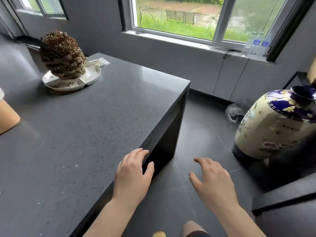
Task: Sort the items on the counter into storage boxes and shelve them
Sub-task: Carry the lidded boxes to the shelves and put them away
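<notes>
Tan box (7, 115), mostly cut off at left edge

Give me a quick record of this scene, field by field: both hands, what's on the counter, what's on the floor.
left hand: open, at the counter edge, holding nothing
right hand: open, over the floor, holding nothing
on counter: brown honeycomb-like nest on a divided white dish
on floor: large floral vase, plastic bag
</notes>
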Demonstrator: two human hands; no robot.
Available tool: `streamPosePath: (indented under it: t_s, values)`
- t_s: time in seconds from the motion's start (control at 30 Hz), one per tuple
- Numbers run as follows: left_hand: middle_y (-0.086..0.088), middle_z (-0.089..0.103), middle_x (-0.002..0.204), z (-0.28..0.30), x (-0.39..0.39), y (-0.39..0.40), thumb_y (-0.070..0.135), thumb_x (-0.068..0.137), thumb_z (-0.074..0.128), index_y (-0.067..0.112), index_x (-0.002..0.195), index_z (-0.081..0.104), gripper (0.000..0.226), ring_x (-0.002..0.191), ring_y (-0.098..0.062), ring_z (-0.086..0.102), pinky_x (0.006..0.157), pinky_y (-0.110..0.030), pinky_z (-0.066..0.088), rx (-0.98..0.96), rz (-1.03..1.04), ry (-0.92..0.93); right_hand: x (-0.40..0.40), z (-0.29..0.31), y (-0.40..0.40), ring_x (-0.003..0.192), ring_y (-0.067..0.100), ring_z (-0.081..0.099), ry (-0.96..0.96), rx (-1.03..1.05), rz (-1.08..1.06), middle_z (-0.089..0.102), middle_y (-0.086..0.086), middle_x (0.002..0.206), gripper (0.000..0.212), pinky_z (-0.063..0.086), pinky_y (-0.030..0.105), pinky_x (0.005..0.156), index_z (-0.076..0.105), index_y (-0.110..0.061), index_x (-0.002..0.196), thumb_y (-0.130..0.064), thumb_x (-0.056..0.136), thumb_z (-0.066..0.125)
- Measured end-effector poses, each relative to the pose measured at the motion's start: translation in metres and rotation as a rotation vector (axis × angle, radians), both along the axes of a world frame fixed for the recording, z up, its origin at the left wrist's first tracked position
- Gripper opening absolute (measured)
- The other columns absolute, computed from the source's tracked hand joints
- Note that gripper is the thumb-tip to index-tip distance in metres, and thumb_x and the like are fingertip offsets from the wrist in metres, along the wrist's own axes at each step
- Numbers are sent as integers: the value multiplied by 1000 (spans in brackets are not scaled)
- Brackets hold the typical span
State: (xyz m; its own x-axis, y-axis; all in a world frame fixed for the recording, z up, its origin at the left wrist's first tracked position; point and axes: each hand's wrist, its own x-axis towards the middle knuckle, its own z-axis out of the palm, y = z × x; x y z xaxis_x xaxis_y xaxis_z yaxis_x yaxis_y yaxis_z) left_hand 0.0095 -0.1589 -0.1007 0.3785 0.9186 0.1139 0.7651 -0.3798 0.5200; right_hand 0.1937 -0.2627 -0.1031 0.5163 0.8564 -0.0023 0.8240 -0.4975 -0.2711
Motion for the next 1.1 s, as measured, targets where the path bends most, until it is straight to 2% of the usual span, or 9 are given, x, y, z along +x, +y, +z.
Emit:
streamPosePath:
  t_s: [0.13,0.33,0.63,0.87,1.1]
  values:
    - [11,52,135,7,-3,44,35,90,58,27,127,57,39,127,-9,44,104,-25,32,11,131,-1,12,7,67,122,7,47,-2,47,94,53,-17,130,45,35,25,98,47,-32,133,-46,90,48]
    - [12,50,137,9,-9,116,37,90,56,27,130,55,40,125,-9,44,104,-22,29,42,426,-12,18,15,195,123,10,47,7,124,365,54,-15,131,46,35,25,99,51,-30,131,-44,88,55]
    - [12,49,138,25,-20,192,36,91,55,26,129,55,39,127,-8,43,104,-21,31,104,875,-58,6,39,347,130,4,37,-14,152,839,43,-23,138,48,29,21,102,38,-38,137,-51,91,44]
    - [15,45,139,40,-92,206,37,93,52,29,132,51,40,129,-6,39,102,-21,31,133,1170,-56,-66,47,419,133,1,32,7,192,1108,39,-23,141,50,27,19,103,32,-42,137,-57,90,41]
    - [7,48,137,95,-229,232,26,93,55,20,130,53,38,124,-14,46,102,-29,38,266,1320,-123,-197,78,477,125,11,44,80,311,1220,52,-11,131,47,36,26,98,47,-30,130,-50,88,51]
